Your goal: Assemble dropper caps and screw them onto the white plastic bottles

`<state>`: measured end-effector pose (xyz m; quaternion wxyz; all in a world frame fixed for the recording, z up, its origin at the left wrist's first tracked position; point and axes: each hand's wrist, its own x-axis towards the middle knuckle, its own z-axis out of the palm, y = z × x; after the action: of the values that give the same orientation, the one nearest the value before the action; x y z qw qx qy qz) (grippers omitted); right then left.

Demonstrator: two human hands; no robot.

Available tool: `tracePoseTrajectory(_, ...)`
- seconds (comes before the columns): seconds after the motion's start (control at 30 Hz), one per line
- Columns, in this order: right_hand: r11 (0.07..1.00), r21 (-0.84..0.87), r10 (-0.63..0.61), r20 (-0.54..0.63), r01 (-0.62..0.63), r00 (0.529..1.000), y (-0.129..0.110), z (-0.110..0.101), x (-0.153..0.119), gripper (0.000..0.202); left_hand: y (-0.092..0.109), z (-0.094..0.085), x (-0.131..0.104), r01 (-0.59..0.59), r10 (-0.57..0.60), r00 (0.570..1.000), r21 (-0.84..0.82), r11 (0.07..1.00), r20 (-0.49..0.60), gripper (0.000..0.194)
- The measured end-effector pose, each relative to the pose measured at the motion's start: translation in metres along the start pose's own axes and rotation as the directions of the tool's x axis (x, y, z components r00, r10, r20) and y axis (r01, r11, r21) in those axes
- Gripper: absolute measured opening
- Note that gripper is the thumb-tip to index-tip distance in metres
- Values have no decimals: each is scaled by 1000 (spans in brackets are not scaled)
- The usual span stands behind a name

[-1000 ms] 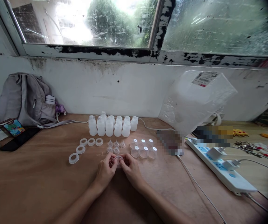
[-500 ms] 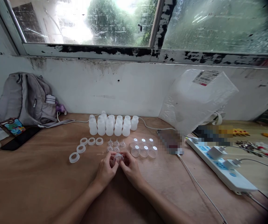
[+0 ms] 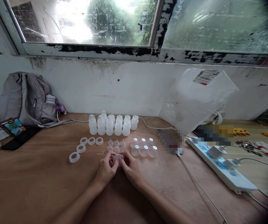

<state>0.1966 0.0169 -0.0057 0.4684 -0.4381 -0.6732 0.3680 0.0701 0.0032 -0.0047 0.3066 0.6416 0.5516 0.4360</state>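
"Where's the clear round piece (image 3: 118, 157)?"

"Between the left grip (image 3: 106, 167) and the right grip (image 3: 130, 167), both pinching its rim with thumb and fingers; I can't tell whether it touches the bench (image 3: 43, 180) below them."

"How will it handle?"

"Light, I'd judge, and slick. The rim looks firmer than the thin middle, so pinch there, gently. The pliable-looking teats (image 3: 116, 149) just beyond both grips would want an even softer touch."

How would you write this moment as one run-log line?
left hand: holds clear round part; right hand: holds same part; beyond: clear teats; leftward: white rings; rightward: clear caps
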Motion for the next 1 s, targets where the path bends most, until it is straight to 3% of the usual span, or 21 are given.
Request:
tracePoseTrajectory(0.3, 1000, -17, 6, -30, -7, 1000, 3, 1, -1, 11, 0, 0, -2, -7, 7, 1000, 8, 1000, 18, 9)
tracePoseTrajectory(0.37, 999, 40, 25, -16, -24, 1000, 2, 0, -1, 11, 0, 0, -2, -18, 18, 1000, 19, 1000, 10, 10)
tracePoseTrajectory(0.47, 956, 268, 111, 58, -123, 992, 0, -2, -1, 19, -2, -2, -1, -30, 31, 999, 41, 999, -24, 13)
tracePoseTrajectory(0.57, 828, 492, 216, 162, -268, 963, 2, -2, 2, 34, -8, -3, 3, -24, 27, 999, -84, 996, 38, 13)
tracePoseTrajectory(0.67, 763, 550, 249, 235, -340, 940, 7, -3, 5, 36, -13, -3, 8, 36, 8, 989, -300, 953, 146, 12)
tracePoseTrajectory(0.87, 802, 519, 216, 210, -296, 954, 8, -6, 6, 27, -9, -8, 11, 225, -67, 958, -580, 783, 280, 24)
tracePoseTrajectory(1.0, 858, 457, 178, 165, -235, 970, 5, -7, 5, 26, -3, -10, 11, 217, -93, 963, -525, 823, 252, 31)
